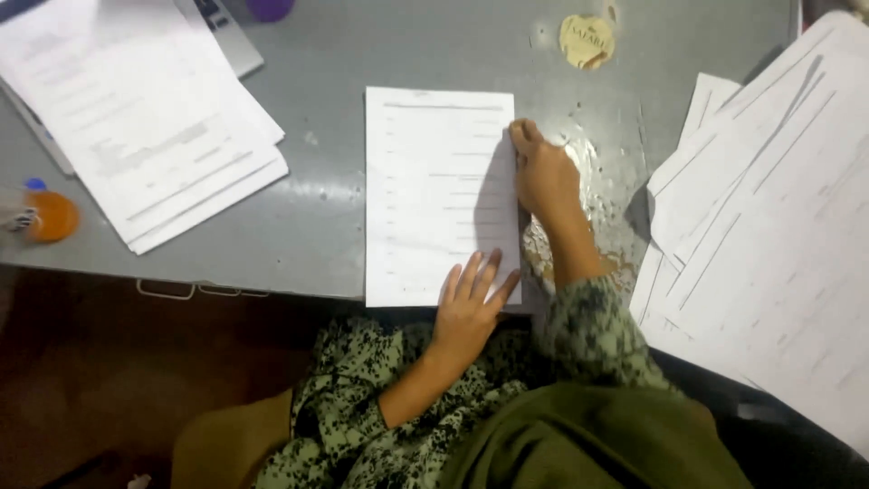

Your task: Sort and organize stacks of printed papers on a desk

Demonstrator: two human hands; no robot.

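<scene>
A white printed sheet [425, 190] lies upright in the middle of the grey desk [335, 217]. My left hand [471, 303] rests flat on its lower right corner, fingers spread and pressing the paper down. My right hand [543, 172] sits along the sheet's right edge, fingers curled against that edge, with the thumb up near the top. Both sleeves are green with a dark pattern.
A stack of printed papers [145, 118] lies at the upper left over a laptop [226, 36]. A larger spread of sheets [778, 217] covers the right side. An orange-capped small bottle [45, 215] sits at the left edge. A torn yellowish sticker [587, 41] marks the desk top.
</scene>
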